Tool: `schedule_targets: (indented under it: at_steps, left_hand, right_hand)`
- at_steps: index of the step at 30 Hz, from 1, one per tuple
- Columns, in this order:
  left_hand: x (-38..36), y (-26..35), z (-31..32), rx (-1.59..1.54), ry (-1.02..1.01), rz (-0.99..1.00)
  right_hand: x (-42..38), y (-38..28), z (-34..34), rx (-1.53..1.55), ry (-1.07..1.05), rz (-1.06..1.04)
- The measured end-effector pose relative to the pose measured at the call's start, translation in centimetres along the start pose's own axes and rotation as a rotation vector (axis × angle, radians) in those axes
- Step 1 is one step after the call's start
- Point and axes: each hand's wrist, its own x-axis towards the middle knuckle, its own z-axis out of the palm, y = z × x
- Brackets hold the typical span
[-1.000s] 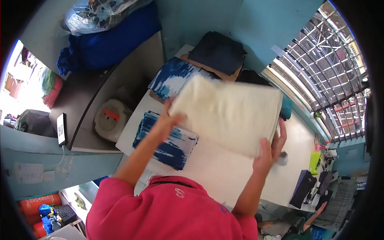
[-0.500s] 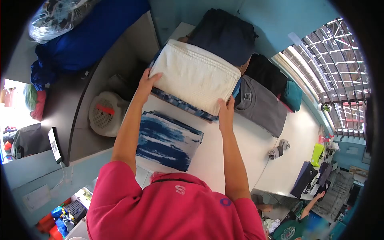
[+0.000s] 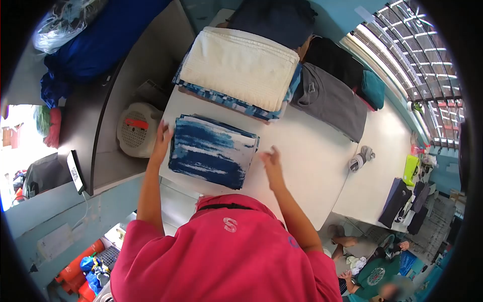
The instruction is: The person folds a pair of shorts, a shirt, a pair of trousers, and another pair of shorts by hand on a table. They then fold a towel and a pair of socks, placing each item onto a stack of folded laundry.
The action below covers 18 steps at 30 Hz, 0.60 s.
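A folded blue and white streaked cloth (image 3: pixel 211 153) lies flat on the white table. Just off its left edge is my left hand (image 3: pixel 161 141), with the fingers apart and nothing held. My right hand (image 3: pixel 271 163) hovers a little beyond the cloth's right edge, open, its fingers slightly bent. Farther back sits a stack with a folded cream towel (image 3: pixel 239 68) on top. Blue patterned folded cloth (image 3: pixel 221 103) shows beneath that towel; neither hand touches the stack.
Dark folded clothing (image 3: pixel 271 22) is behind the towel stack. A grey folded shirt (image 3: pixel 329 98) and a teal folded cloth (image 3: pixel 373 89) lie to the right, with rolled grey socks (image 3: pixel 362 158) nearer. A beige plastic container (image 3: pixel 136 128) stands left. Another person (image 3: pixel 377 272) sits lower right.
Both hands have let go of the cream towel, which now rests on the stack. They have drawn back toward me, to either side of the blue and white cloth.
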Motion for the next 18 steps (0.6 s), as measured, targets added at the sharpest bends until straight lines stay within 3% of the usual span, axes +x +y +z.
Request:
schedule_targets:
  at_steps: [2,7,9,11,13,15,18]
  left_hand:
    - [-3.2,-0.7,0.6,-0.084,-0.104,-0.218]
    - [-5.4,1.4,2.1,-0.172,-0.153,-0.214]
    - [-5.2,1.9,2.0,-0.109,-0.279,-0.332]
    - [-5.0,1.1,1.9,-0.170,-0.262,-0.334]
    - [-5.4,1.6,1.8,-0.512,-0.308,-0.620]
    - [-5.9,0.6,1.7,-0.572,-0.309,-0.588]
    - [-6.5,2.3,0.3,-0.618,-0.106,-0.420]
  right_hand:
    - [-1.4,2.0,0.9,-0.019,-0.126,0.200]
    - [-1.6,1.5,4.8,0.103,-0.122,0.100]
    - [-1.0,1.2,5.1,0.291,-0.158,0.217]
    - [-0.8,0.9,5.1,0.341,-0.174,0.246]
    - [-0.8,0.6,5.1,0.389,-0.189,0.275]
    - [-1.0,0.2,5.5,0.433,-0.203,0.143]
    - [-2.6,-4.3,5.9,0.422,-0.225,0.045]
